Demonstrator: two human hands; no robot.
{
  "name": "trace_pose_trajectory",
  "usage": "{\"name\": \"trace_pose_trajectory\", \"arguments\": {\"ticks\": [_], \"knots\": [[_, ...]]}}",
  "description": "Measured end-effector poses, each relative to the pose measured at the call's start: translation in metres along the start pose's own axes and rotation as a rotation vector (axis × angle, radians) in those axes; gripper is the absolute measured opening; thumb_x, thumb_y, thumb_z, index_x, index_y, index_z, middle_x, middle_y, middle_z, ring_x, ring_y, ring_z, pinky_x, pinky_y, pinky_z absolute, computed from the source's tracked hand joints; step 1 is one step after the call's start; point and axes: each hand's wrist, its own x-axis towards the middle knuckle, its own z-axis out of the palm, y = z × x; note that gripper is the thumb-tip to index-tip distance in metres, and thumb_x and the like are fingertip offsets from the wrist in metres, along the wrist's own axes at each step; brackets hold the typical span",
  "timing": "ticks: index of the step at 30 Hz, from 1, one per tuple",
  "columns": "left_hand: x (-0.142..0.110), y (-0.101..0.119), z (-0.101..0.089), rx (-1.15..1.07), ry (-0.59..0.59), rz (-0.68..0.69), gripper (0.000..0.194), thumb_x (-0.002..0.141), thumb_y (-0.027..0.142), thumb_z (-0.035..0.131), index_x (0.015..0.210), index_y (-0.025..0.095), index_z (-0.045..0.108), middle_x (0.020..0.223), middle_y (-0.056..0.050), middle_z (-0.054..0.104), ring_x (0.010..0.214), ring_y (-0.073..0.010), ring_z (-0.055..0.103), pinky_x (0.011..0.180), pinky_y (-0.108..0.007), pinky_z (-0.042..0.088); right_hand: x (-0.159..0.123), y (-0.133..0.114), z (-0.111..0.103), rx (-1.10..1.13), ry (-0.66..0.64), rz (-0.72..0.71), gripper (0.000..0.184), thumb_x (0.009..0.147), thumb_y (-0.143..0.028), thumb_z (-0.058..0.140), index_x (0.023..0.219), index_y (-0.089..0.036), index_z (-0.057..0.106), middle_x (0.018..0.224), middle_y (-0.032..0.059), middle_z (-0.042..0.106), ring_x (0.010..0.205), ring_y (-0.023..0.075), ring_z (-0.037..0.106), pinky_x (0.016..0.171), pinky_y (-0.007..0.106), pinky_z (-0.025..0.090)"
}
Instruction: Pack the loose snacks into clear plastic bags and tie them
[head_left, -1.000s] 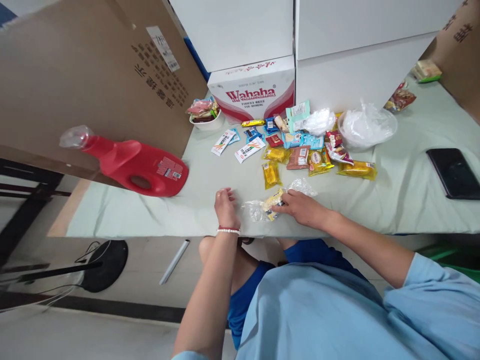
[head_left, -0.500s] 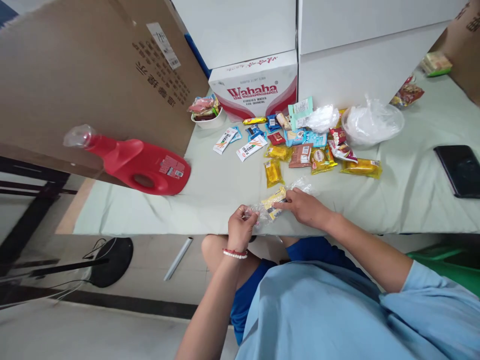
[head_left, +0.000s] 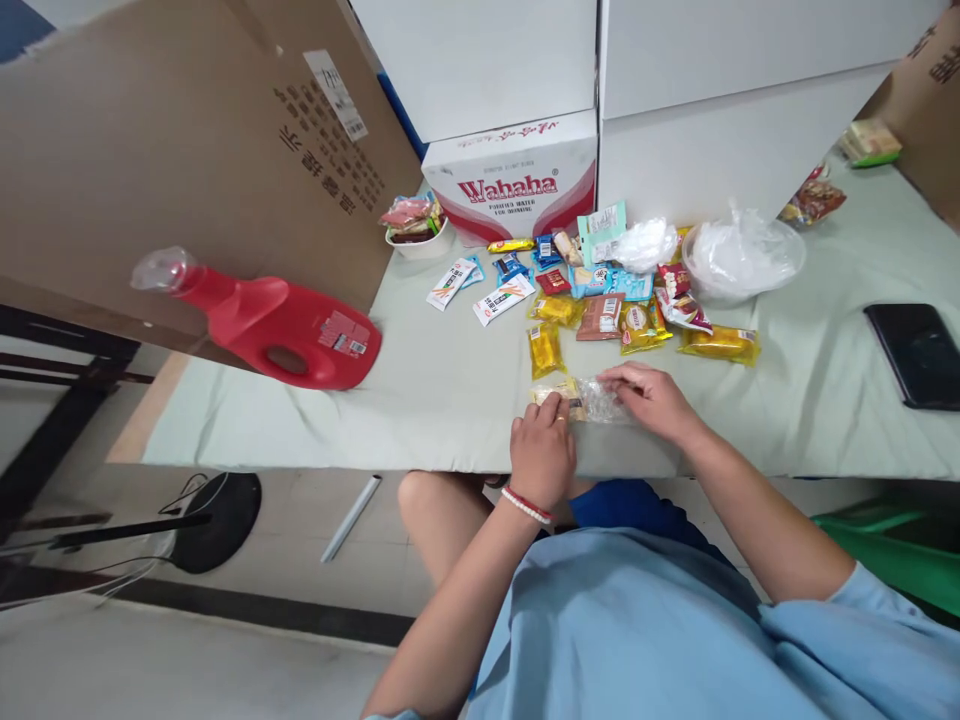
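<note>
A small yellow snack packet (head_left: 551, 391) inside a clear plastic bag (head_left: 600, 402) lies flat near the table's front edge. My left hand (head_left: 543, 452) covers part of the packet, its fingers close together and pressed on it. To the right, my right hand (head_left: 654, 398) has thumb and fingertips closed at the far end of the crinkled plastic. Just beyond the packet sits a yellow-wrapped snack (head_left: 545, 349). A brown packet (head_left: 599, 317) and a round-labelled yellow packet (head_left: 643, 325) lie a little further back.
A red detergent jug (head_left: 300, 335) lies at the left by a large cardboard box (head_left: 187, 150). Behind the loose snacks are a Wahaha carton (head_left: 517, 180), a white bowl of snacks (head_left: 424, 245) and a plastic-filled bowl (head_left: 742, 255). A black phone (head_left: 916, 355) rests at the right.
My left hand has moved right, from the plastic's left end onto the packet. My right hand has shifted right, off the packet to the plastic's right end. The packet has turned to lie more level.
</note>
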Motion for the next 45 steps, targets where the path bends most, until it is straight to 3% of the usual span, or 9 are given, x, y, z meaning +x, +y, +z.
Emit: {"name": "trace_pose_trajectory", "arguments": {"ticks": [2, 6, 13, 19, 23, 29, 36, 41, 45], "knots": [[-0.004, 0.002, 0.002, 0.085, -0.011, 0.007, 0.049, 0.094, 0.016, 0.055, 0.143, 0.019, 0.058, 0.149, -0.011, 0.059, 0.114, -0.0300, 0.059, 0.087, -0.045, 0.051, -0.001, 0.005, 0.000, -0.232, 0.150, 0.072, 0.036, 0.095, -0.036, 0.061, 0.124, -0.019, 0.072, 0.120, 0.0158, 0.066, 0.114, 0.0340, 0.058, 0.101, 0.051, 0.050], [-0.009, 0.001, 0.009, 0.166, 0.004, 0.015, 0.049, 0.098, 0.018, 0.049, 0.147, 0.018, 0.055, 0.152, -0.013, 0.057, 0.113, -0.0303, 0.058, 0.082, -0.045, 0.050, -0.008, 0.003, 0.006, -0.463, 0.101, 0.054, 0.017, 0.086, -0.027, 0.071, 0.100, -0.019, 0.075, 0.133, 0.0185, 0.060, 0.126, 0.0393, 0.049, 0.105, 0.052, 0.045], [-0.007, 0.008, 0.014, 0.132, 0.031, 0.054, 0.045, 0.096, 0.011, 0.047, 0.139, 0.013, 0.061, 0.142, -0.017, 0.063, 0.110, -0.0303, 0.062, 0.082, -0.046, 0.051, 0.020, -0.049, 0.010, -0.097, -0.046, 0.054, 0.009, 0.095, -0.030, 0.059, 0.091, -0.023, 0.063, 0.078, 0.0011, 0.065, 0.073, 0.0187, 0.059, 0.068, 0.028, 0.041], [-0.017, -0.024, 0.002, -0.453, 0.174, 0.004, 0.044, 0.086, 0.010, 0.054, 0.127, 0.020, 0.068, 0.137, -0.012, 0.067, 0.125, -0.0268, 0.063, 0.108, -0.045, 0.049, 0.053, -0.047, 0.051, -0.069, -0.139, -0.080, 0.021, 0.096, -0.021, 0.048, 0.076, -0.022, 0.054, 0.078, 0.0032, 0.062, 0.076, 0.0187, 0.058, 0.072, 0.028, 0.042], [-0.012, -0.055, 0.010, -0.706, 0.340, -0.384, 0.031, 0.092, 0.019, 0.050, 0.110, 0.020, 0.074, 0.118, -0.011, 0.073, 0.112, -0.0243, 0.068, 0.103, -0.043, 0.054, 0.047, -0.033, 0.058, -0.014, -0.072, -0.124, 0.016, 0.096, -0.020, 0.047, 0.090, -0.022, 0.062, 0.090, 0.0057, 0.066, 0.087, 0.0209, 0.063, 0.080, 0.031, 0.047], [0.018, -0.029, 0.033, -0.782, 0.279, -0.417, 0.022, 0.088, 0.024, 0.061, 0.106, 0.019, 0.073, 0.103, -0.009, 0.073, 0.100, -0.0227, 0.070, 0.094, -0.039, 0.058, 0.024, -0.039, 0.053, 0.296, 0.012, 0.094, 0.024, 0.094, -0.026, 0.051, 0.114, -0.024, 0.065, 0.105, 0.0059, 0.072, 0.073, 0.0178, 0.069, 0.076, 0.034, 0.059], [-0.010, 0.023, 0.034, -0.692, 0.418, 0.067, 0.045, 0.083, 0.011, 0.051, 0.125, 0.020, 0.065, 0.146, -0.012, 0.062, 0.140, -0.0249, 0.054, 0.117, -0.049, 0.046, -0.017, -0.032, 0.022, 0.496, 0.176, 0.308, 0.043, 0.096, -0.062, 0.056, 0.114, -0.024, 0.066, 0.106, 0.0082, 0.075, 0.092, 0.0256, 0.074, 0.085, 0.040, 0.062], [-0.007, 0.043, 0.047, -0.401, 0.156, 0.433, 0.028, 0.073, 0.012, 0.057, 0.092, 0.020, 0.075, 0.111, -0.012, 0.078, 0.145, -0.0340, 0.049, 0.128, -0.069, 0.014, -0.033, -0.007, 0.022, 0.363, 0.154, 0.356, 0.040, 0.094, -0.057, 0.062, 0.118, -0.025, 0.065, 0.107, 0.0084, 0.077, 0.100, 0.0287, 0.073, 0.095, 0.047, 0.058], [-0.006, 0.039, 0.041, -0.430, 0.078, 0.620, 0.022, 0.078, 0.010, 0.055, 0.085, 0.021, 0.072, 0.106, -0.008, 0.079, 0.141, -0.0277, 0.054, 0.131, -0.062, 0.011, -0.039, -0.001, 0.014, 0.464, 0.255, 0.382, 0.036, 0.093, -0.052, 0.066, 0.117, -0.025, 0.063, 0.112, 0.0088, 0.076, 0.103, 0.0279, 0.072, 0.094, 0.047, 0.059]]}}
